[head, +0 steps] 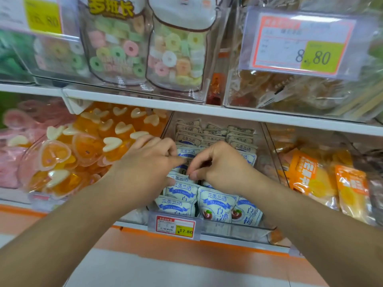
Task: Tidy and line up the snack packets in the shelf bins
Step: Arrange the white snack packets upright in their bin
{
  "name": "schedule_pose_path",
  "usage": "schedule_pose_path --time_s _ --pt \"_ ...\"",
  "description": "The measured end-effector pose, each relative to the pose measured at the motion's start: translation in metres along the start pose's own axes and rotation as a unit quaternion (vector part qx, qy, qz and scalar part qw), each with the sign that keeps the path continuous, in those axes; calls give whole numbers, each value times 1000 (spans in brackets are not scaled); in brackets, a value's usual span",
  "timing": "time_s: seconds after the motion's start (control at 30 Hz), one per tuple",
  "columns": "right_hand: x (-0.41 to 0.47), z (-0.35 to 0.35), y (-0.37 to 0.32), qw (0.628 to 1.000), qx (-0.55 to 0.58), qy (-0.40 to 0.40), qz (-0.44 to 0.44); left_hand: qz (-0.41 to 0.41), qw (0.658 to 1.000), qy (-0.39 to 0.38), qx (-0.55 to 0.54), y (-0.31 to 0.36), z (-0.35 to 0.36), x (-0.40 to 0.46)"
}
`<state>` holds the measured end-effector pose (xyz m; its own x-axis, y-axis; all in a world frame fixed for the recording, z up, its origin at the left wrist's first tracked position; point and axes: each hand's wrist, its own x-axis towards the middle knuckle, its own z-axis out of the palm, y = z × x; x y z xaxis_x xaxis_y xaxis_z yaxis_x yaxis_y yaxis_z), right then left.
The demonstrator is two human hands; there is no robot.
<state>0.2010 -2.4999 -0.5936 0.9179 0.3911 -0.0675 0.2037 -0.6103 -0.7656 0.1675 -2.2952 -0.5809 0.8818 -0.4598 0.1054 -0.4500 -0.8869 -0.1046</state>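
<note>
A clear shelf bin (267, 141) holds several rows of small white-and-blue snack packets (215, 201), with beige packets (213, 133) further back. Both hands are inside the bin over the left and middle rows. My left hand (149, 162) has its fingers curled and pinches the top edge of a white-and-blue packet (182, 179) in the left row. My right hand (219, 164) is curled beside it, thumb and fingers pinching the same cluster of packets. The packets under the hands are hidden.
Left of the bin lies a heap of orange heart-shaped jelly cups (87, 146), then pink ones (16, 129). Orange dried-fruit bags (323, 179) fill the right bin. A price tag (175, 225) hangs on the bin front. The upper shelf (145, 100) carries ring-candy bags (145, 50).
</note>
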Motion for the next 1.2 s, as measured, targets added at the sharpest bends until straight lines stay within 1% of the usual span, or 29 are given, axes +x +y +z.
schedule_pose_path --time_s 0.07,0.13,0.2,0.27,0.3,0.37,0.47,0.53,0.6,0.63,0.7,0.77,0.83,0.97,1.07,1.13,1.2 --pt "0 -2 1 1000 14 2 -4 7 1000 -15 -2 -4 2 0" --pt "5 -4 3 999 12 37 -15 12 1000 -19 -7 -7 4 0" --pt "11 -4 4 996 -65 56 -27 19 1000 -13 -20 -10 6 -1" --pt "15 -2 2 989 -141 30 -22 23 999 -15 -26 -12 6 -2" --pt "15 -1 3 991 -135 15 -18 25 999 -11 -30 -14 7 -3" --pt "16 -1 5 995 -94 0 -28 32 998 21 -54 -14 8 -4" --pt "14 -5 7 995 -84 -45 -30 20 997 47 -59 -8 4 -8" --pt "13 -7 9 995 -62 -68 -25 19 998 37 -55 -5 5 -9" --pt "15 -10 10 998 -46 -43 -27 41 998 13 -42 -7 9 -7" --pt "17 -11 11 998 -59 -21 -29 42 998 8 -41 -9 12 -7" --pt "23 -11 10 990 -138 2 -32 24 998 4 -63 -13 14 -6" --pt "27 -9 7 973 -227 0 -40 10 998 -8 -63 -15 16 -5" --pt "28 -7 3 963 -264 5 -44 12 998 4 -70 -15 18 -5" --pt "29 -10 3 973 -220 21 -60 -5 996 6 -93 -13 15 -7" --pt "24 -14 2 985 -158 8 -71 3 996 23 -80 -11 11 -7" --pt "21 -17 2 987 -138 -1 -81 4 996 27 -79 -6 7 -8" --pt "18 -19 2 991 -98 -26 -86 -32 996 16 -88 1 1 -9"
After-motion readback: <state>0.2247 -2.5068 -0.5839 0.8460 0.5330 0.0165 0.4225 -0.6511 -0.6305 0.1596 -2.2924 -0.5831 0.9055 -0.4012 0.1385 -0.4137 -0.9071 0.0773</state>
